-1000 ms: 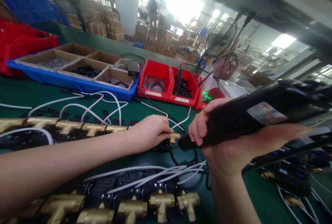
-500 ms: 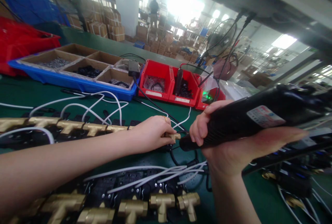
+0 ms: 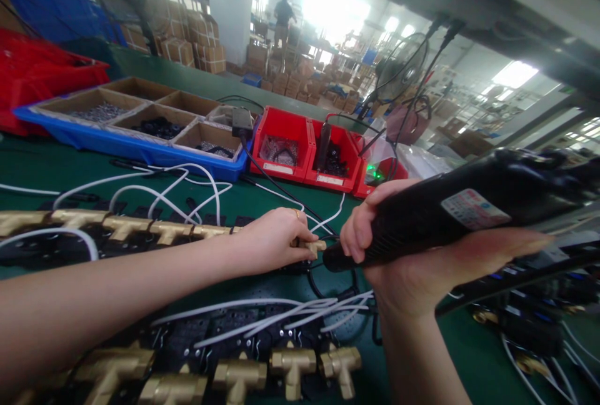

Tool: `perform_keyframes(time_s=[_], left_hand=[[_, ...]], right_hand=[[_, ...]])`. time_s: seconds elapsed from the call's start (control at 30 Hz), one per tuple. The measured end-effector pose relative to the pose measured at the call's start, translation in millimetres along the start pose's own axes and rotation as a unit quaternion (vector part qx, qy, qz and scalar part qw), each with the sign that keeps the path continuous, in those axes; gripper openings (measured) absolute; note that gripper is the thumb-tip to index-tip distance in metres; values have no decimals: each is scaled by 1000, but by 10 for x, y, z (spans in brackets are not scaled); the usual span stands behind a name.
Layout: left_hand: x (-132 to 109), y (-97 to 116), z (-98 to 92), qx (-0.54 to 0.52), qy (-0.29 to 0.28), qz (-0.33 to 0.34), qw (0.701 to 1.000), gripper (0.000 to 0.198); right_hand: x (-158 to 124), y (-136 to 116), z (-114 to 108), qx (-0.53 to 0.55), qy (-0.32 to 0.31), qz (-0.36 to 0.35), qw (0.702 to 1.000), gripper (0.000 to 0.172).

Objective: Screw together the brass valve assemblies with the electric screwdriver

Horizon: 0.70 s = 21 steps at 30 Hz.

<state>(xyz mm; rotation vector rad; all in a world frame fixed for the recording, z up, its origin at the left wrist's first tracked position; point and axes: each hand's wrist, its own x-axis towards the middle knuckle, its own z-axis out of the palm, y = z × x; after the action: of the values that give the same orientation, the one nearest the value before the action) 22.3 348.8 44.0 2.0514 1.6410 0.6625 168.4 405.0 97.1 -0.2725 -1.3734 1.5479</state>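
Left hand [image 3: 276,236] has a small brass fitting [image 3: 319,246] pinched between thumb and fingertips, mid-scene just above the worktop [image 3: 372,367]; its free end pokes out to the right, probably so the fingers stay out of the tool's way. Right hand [image 3: 407,280] is wrapped around a black power tool [image 3: 422,224], fingers curled over the slimmer front end, thumb stretched along the underside, which I'd guess steadies a heavy rear. Tool lies tilted, back end up to the right, tapered nose down by the fitting. Can't tell if nose and fitting touch; it's dark and tight there. Black units sit in rows, likely for easy reach: near brass tees [image 3: 293,364] have chunky hex ends and a dull machined finish, far brass tees [image 3: 126,228] look smoother, partly behind the left forearm. White cables [image 3: 225,337] are thin, flexible, loosely looped. Tool casing is glossy plastic with ribbing by the grip. Blue tray [image 3: 140,154] has cardboard dividers, presumably sorting small metal and black bits; red bins [image 3: 305,158], smooth plastic, stand right of it.
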Motion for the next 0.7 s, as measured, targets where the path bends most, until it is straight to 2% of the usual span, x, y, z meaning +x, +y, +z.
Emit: perform_keyframes(time_s=[0.13, 0.6, 0.7], left_hand=[[5, -44, 33, -5, 15, 7, 1000, 18], [-7, -16, -44, 2, -17, 21, 1000, 20], [-8, -21, -45, 18, -22, 22, 999, 19]], right_hand=[[-29, -25, 4, -4, 1, -4, 1000, 63], [-25, 11, -7, 17, -8, 6, 1000, 64], [1, -14, 12, 8, -34, 14, 999, 65]])
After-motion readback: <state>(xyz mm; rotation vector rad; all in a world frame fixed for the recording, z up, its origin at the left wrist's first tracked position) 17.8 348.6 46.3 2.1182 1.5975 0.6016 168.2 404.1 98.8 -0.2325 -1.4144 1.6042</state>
